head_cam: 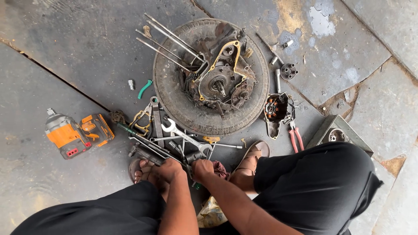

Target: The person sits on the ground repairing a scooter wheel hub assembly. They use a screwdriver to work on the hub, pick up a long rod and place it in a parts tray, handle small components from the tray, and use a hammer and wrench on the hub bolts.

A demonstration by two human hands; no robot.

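I squat over a heap of hand tools [161, 139] on the stone floor. My left hand [167, 170] is closed around a dark metal tool that lies in the heap. Right beside it, my right hand [202, 167] grips a tool with a green end [198, 186] showing under the fist. A silver open-ended spanner [183, 135] lies just beyond both hands. Further out, a greasy engine case [217, 80] with a yellow gasket rests on an old tyre [174, 100].
An orange cordless impact wrench [69, 135] lies at the left. Long steel rods [170, 41] lean on the tyre. To the right are a stator cover [274, 111], red-handled pliers [296, 139] and a metal box [335, 130]. My sandalled foot [252, 156] is near the tyre.
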